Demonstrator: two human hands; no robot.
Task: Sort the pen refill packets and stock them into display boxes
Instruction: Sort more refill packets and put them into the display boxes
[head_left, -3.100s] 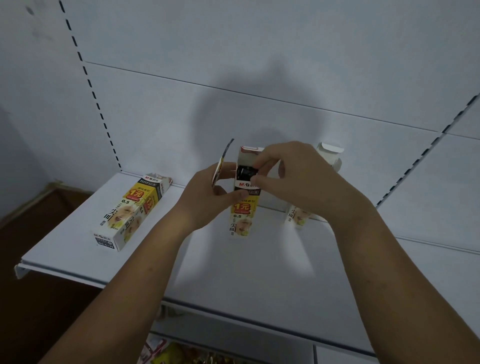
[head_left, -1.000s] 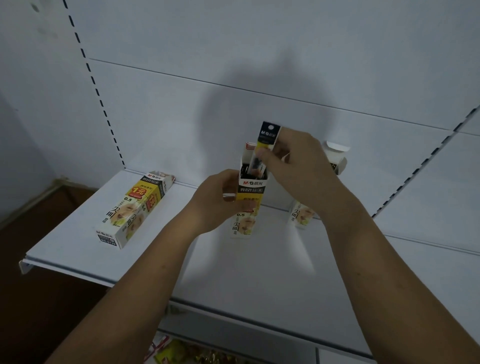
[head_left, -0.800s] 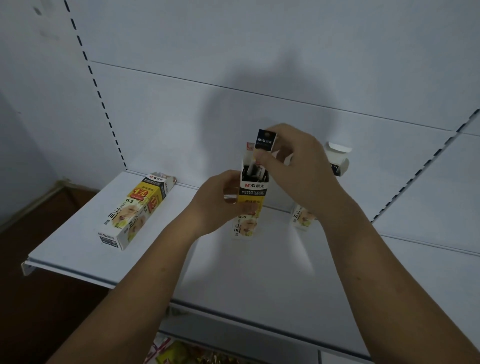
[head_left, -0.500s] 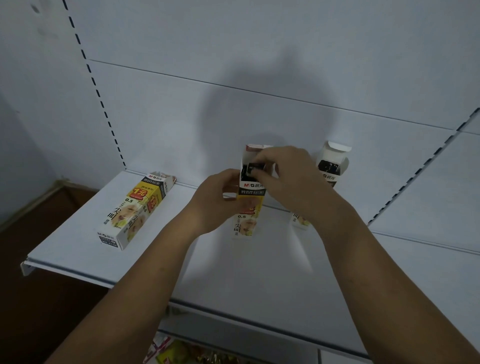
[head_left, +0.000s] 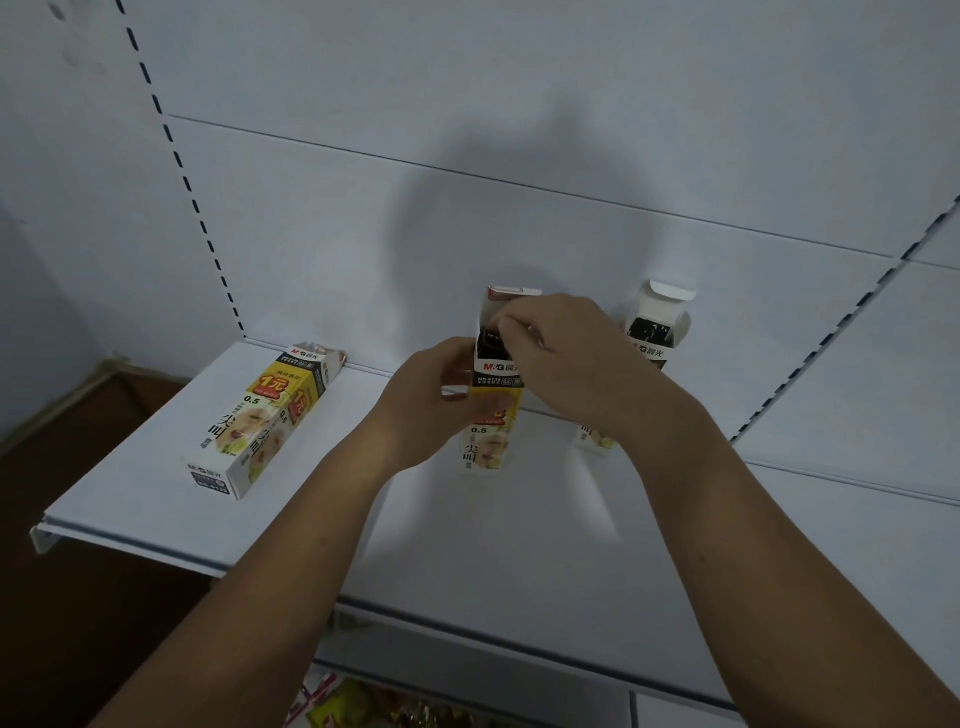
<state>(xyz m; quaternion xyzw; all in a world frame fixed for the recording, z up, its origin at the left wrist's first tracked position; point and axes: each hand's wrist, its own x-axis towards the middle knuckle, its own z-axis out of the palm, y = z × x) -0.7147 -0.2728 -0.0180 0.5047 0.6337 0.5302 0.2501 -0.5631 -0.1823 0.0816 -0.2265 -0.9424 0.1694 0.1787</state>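
Note:
A yellow and white display box (head_left: 491, 415) stands upright at the middle of the white shelf (head_left: 156, 499), its top flap open. My left hand (head_left: 431, 400) grips its left side. My right hand (head_left: 566, 358) is at the box's open top, fingertips pinched on the dark refill packets (head_left: 491, 340) inside. A second open box (head_left: 652, 338) stands behind my right hand, with black packets showing in its mouth. A third box (head_left: 262, 421) lies flat on the shelf at the left.
The shelf's front lip (head_left: 130, 545) runs across below my forearms. White back panels with slotted uprights (head_left: 182, 171) rise behind. Colourful packaged goods (head_left: 374, 706) show on a lower level. A dark floor (head_left: 62, 597) is at the left.
My right hand pushed a black-topped refill packet, held above the box a second ago, down into the upright box. The left hand kept its grip on the box.

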